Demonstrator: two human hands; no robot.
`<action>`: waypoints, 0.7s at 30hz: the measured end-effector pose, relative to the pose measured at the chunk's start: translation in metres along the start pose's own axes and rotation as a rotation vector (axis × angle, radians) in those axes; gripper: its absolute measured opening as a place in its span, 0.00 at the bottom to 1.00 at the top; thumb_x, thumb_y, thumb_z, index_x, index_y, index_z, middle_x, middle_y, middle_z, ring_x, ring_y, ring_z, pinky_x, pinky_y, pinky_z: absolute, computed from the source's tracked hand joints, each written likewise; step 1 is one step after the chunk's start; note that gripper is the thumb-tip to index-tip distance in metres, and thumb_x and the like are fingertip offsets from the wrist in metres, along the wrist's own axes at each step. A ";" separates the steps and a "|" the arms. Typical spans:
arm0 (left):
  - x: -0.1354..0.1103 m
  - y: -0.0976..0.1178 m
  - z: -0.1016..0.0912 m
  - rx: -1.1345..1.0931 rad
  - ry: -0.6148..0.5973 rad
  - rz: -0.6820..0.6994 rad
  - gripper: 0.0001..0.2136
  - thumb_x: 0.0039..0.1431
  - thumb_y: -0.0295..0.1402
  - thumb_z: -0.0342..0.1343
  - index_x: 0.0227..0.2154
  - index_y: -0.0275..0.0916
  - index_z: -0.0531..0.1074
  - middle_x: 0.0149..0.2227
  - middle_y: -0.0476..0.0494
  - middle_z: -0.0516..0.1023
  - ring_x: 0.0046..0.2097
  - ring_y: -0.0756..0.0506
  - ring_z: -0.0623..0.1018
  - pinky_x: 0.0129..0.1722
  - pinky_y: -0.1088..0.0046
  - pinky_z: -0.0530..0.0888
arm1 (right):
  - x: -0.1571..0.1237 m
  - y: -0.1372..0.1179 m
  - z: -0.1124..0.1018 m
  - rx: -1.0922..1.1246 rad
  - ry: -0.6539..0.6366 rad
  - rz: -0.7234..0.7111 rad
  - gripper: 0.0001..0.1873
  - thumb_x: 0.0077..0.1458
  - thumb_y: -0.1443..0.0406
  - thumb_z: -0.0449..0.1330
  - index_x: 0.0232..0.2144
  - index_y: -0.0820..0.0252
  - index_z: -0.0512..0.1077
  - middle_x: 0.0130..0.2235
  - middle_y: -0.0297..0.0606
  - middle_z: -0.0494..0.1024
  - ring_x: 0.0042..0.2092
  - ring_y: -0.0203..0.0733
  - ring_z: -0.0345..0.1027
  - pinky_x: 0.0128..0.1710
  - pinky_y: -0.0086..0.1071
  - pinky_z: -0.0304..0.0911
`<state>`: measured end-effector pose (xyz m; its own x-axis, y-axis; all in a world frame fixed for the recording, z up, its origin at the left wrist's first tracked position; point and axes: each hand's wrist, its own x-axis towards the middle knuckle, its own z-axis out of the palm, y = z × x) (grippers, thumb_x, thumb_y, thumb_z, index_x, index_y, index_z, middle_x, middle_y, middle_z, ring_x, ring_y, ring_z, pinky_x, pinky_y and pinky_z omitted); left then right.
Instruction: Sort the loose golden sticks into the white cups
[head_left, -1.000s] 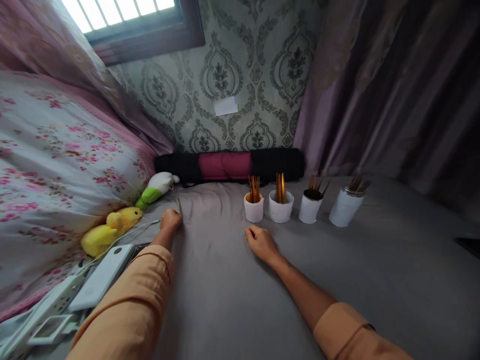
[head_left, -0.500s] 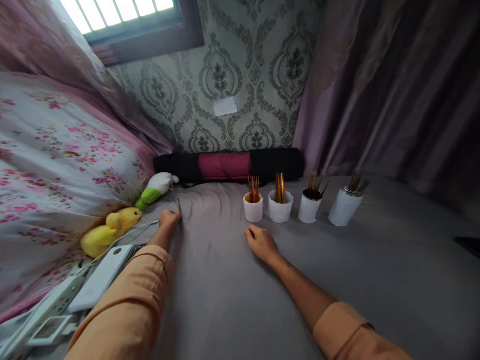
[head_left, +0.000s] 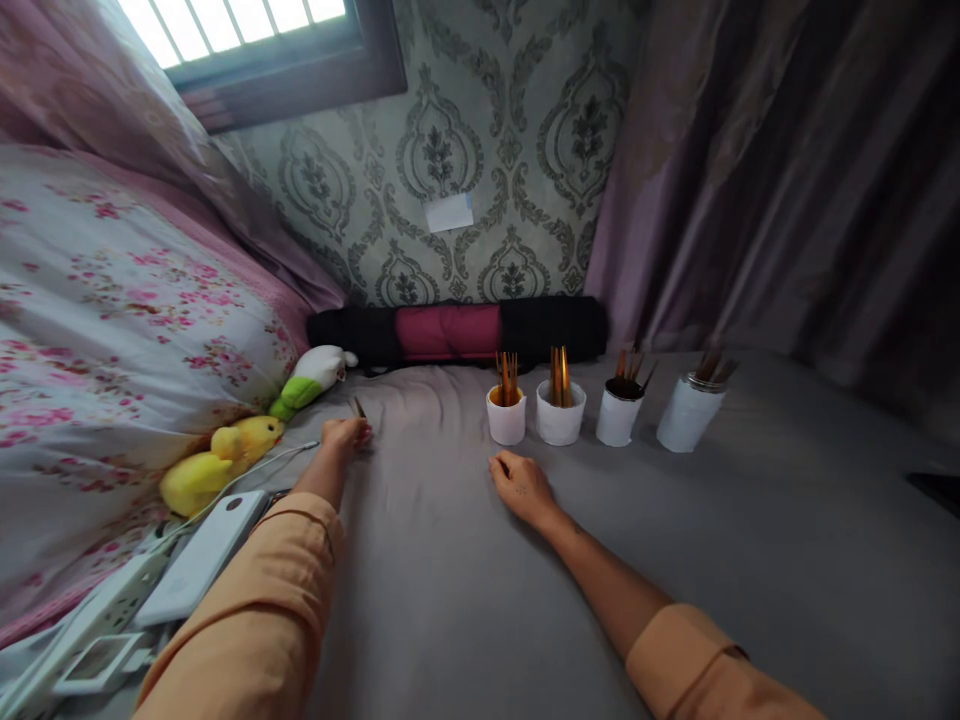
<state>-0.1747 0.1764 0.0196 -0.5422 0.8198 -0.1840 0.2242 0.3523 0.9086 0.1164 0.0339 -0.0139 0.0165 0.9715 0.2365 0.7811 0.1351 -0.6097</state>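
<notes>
My left hand (head_left: 346, 435) is closed near the white and green plush toy, low over the grey sheet. A thin pointed stick (head_left: 360, 408) pokes up from its fingers; the rest of it is hidden. My right hand (head_left: 523, 488) rests on the sheet with its fingers curled in, and nothing shows sticking out of it. Just beyond it stands a white-wrapped cup (head_left: 507, 420) of thin brown sticks. To the right are a wider white cup (head_left: 560, 425) of golden-brown sticks, a third dark-rimmed cup (head_left: 619, 418), and a taller, tilted-looking white container (head_left: 686, 420) with blurred sticks.
A black and maroon roll (head_left: 448, 332) lies along the wall. Yellow plush toys (head_left: 199, 482) and a white and green one (head_left: 315, 375) lean by the flowered cloth (head_left: 112, 330). A white power bank (head_left: 202, 565), power strip (head_left: 112, 610) and cable sit at left.
My left hand has shifted slightly right and turned, so the stick now tilts to the left. The right hand and the cups have stayed put.
</notes>
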 end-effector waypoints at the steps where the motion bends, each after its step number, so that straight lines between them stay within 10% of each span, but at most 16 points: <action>1: -0.002 0.001 0.001 -0.042 -0.023 -0.027 0.04 0.44 0.22 0.51 0.26 0.30 0.67 0.20 0.42 0.71 0.25 0.47 0.73 0.23 0.73 0.71 | 0.000 0.000 0.000 0.000 0.002 -0.002 0.17 0.57 0.60 0.45 0.27 0.59 0.71 0.26 0.36 0.74 0.28 0.34 0.63 0.26 0.27 0.45; 21: -0.030 0.003 0.027 -0.474 -0.185 -0.199 0.05 0.49 0.19 0.49 0.25 0.32 0.67 0.21 0.46 0.70 0.27 0.51 0.73 0.27 0.77 0.73 | 0.001 0.003 0.005 -0.019 0.012 -0.012 0.17 0.57 0.60 0.45 0.27 0.59 0.71 0.28 0.36 0.75 0.28 0.34 0.64 0.26 0.28 0.44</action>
<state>-0.1363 0.1652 0.0173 -0.3758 0.8387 -0.3941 -0.2812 0.3021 0.9109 0.1160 0.0368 -0.0192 0.0146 0.9673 0.2534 0.7933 0.1431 -0.5918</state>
